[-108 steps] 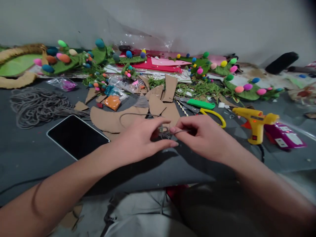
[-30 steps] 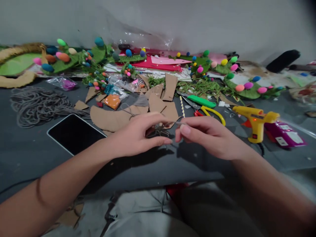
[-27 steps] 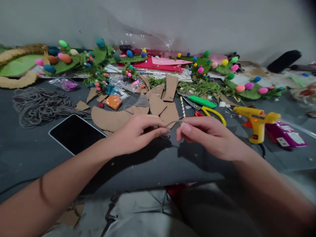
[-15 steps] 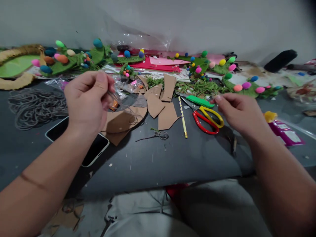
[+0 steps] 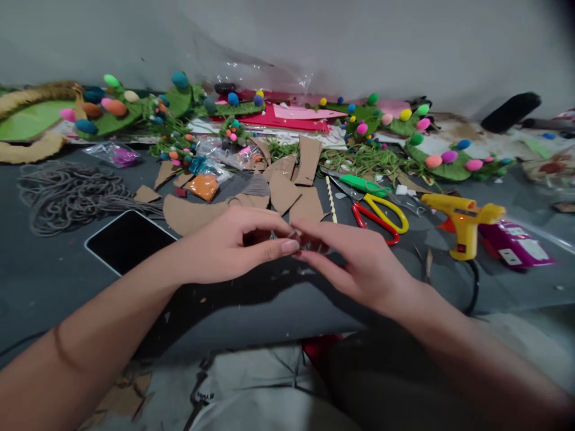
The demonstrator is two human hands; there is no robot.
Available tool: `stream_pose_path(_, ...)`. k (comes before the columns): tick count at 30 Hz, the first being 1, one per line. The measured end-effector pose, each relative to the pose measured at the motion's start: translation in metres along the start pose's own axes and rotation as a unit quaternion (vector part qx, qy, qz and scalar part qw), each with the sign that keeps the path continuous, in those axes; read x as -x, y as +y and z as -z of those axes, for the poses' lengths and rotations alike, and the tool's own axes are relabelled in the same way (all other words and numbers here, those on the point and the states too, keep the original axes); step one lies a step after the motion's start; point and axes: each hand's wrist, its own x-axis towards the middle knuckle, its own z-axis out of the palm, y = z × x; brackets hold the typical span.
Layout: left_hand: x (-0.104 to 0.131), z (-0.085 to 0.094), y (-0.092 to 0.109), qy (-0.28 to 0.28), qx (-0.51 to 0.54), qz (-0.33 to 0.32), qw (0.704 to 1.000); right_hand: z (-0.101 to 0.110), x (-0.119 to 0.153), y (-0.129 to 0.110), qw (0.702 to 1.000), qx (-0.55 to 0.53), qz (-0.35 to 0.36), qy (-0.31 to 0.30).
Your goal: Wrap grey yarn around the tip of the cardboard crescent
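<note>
Over the table's middle my left hand [image 5: 242, 242] and my right hand [image 5: 354, 257] meet at the fingertips. Both pinch a small tangle of thin grey cord [image 5: 308, 240], mostly hidden by the fingers and blurred. Brown cardboard pieces [image 5: 193, 214] lie just behind the hands, one wrapped with grey cord [image 5: 257, 185]. Beyond my right hand are red-and-yellow-handled scissors [image 5: 381, 212] and a pale striped pencil [image 5: 331, 197], its lower end covered by that hand. A smartphone [image 5: 128, 239] rests under my left forearm's far side.
A yellow glue gun [image 5: 465, 218] with a lit red light stands at right, beside a purple packet [image 5: 516, 242]. Heaped grey cord [image 5: 72, 197] lies at left. Green leaf shapes with coloured balls [image 5: 117, 114] line the back, near green cord [image 5: 368, 160].
Both hands have come inward from wide apart and now touch over the middle. The glue gun, earlier hidden by my right hand, shows fully. More of the phone is visible.
</note>
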Motion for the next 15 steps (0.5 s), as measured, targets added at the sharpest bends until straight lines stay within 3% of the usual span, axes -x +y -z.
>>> stream_pose_path(3, 0.002, 0.005, -0.005, 0.047, 0.02, 0.034, 0.998, 0.008, 0.006, 0.001, 0.998, 0.009, -0.065, 0.005)
stream_pose_path(7, 0.004, 0.015, -0.012, 0.14, 0.123, 0.016, 0.982, 0.034, 0.014, 0.006, 0.989, 0.03, -0.136, 0.046)
stream_pose_path(10, 0.002, 0.012, -0.007, 0.093, 0.173, 0.005, 0.981, 0.028, 0.01, 0.003, 0.988, -0.052, -0.135, 0.06)
stream_pose_path(15, 0.001, 0.001, 0.006, 0.013, 0.194, -0.021, 0.981, -0.013, -0.01, -0.011, 0.961, -0.237, -0.135, 0.046)
